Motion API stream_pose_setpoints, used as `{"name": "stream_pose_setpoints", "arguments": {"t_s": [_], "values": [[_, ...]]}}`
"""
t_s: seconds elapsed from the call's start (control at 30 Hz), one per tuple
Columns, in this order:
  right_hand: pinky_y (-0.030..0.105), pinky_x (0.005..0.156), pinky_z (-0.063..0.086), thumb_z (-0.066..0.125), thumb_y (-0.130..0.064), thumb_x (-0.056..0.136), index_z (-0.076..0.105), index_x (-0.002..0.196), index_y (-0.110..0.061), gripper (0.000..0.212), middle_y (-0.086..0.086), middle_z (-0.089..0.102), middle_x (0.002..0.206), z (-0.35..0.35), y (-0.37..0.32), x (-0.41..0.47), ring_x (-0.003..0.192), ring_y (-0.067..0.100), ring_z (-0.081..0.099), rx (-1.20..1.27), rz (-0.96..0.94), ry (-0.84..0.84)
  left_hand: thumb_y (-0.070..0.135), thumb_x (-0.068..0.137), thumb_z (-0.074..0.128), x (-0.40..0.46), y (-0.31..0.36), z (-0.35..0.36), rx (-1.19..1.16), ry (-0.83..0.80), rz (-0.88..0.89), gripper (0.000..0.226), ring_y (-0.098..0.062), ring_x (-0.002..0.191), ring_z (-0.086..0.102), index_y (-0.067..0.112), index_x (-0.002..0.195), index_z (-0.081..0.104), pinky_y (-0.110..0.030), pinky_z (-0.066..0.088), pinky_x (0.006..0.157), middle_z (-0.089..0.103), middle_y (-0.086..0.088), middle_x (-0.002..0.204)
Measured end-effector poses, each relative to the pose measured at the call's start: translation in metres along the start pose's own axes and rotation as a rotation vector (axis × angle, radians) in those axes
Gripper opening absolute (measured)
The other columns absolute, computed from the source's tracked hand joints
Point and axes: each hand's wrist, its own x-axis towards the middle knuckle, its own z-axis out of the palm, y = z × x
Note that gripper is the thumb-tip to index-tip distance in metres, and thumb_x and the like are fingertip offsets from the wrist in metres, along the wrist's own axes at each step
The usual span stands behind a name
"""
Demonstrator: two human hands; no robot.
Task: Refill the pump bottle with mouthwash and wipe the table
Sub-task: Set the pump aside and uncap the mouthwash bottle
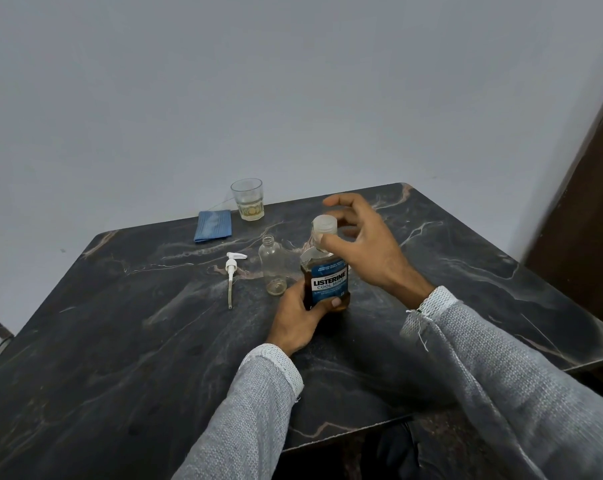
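The mouthwash bottle [327,278] stands upright on the dark marble-patterned table [120,341], near its middle, and serves here as the landmark. Just beside it, on its left, stands the empty clear pump bottle [273,266], open at the neck and upright, close to the mouthwash bottle but apparently not touching it. Further left of that lies the white pump head [231,271] on its side, its dip tube pointing toward the near edge of the table. Behind and left of the mouthwash bottle, near the far edge by the wall, stands a drinking glass [247,199] with a little pale yellowish liquid in the bottom, and left of the glass lies a folded blue cloth [213,226]. Nothing stands between the mouthwash bottle and the pump bottle.

The left hand [300,317] holds the lower body of the mouthwash bottle, fingers wrapped round its left side and the thumb pressed across the foot of the blue label. The right hand [362,244] is at the top of the bottle, thumb and curled fingers set round the translucent cap [325,226]; the cap seems to sit on the neck, though blur there makes it hard to tell how firmly the fingers pinch it. Both forearms are in grey knitted sleeves.
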Motion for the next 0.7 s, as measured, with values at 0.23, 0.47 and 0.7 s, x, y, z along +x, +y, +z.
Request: {"name": "stream_pose_setpoints", "arguments": {"t_s": [0.23,0.47,0.7], "values": [[0.042,0.092,0.052,0.07,-0.014,0.083,0.054,0.123,-0.026,0.045,0.003,0.071,0.103,-0.0086,-0.0018,0.0086,0.099,0.026,0.065,0.047,-0.015,-0.052,0.018,0.081,0.075,0.0017,-0.0032,0.0014,-0.003,0.01,0.022,0.042,-0.002,0.11,0.062,0.035,0.114,0.056,-0.027,0.047,0.098,0.068,0.01,0.116],[0.045,0.092,0.052,0.067,-0.016,0.082,0.053,0.123,-0.027,0.044,0.0,0.071,0.105,-0.0097,-0.0008,0.0094,0.1,0.021,0.065,-0.005,-0.051,-0.09,0.02,0.081,0.075,0.0012,-0.0015,0.0003,0.022,0.014,0.02,0.042,0.001,0.109,0.061,0.038,0.113,0.054,-0.022,0.046,0.095,0.067,0.014,0.115],[0.017,0.075,0.045,0.076,-0.041,0.078,0.056,0.117,-0.028,0.046,-0.013,0.066,0.108,-0.0074,-0.0037,0.0078,0.101,0.001,0.061,-0.129,-0.067,-0.081,0.02,0.082,0.075,-0.0012,0.0019,0.0007,0.009,0.016,0.025,0.041,0.002,0.108,0.061,0.036,0.113,0.054,-0.017,0.047,0.088,0.067,0.015,0.113]]}}
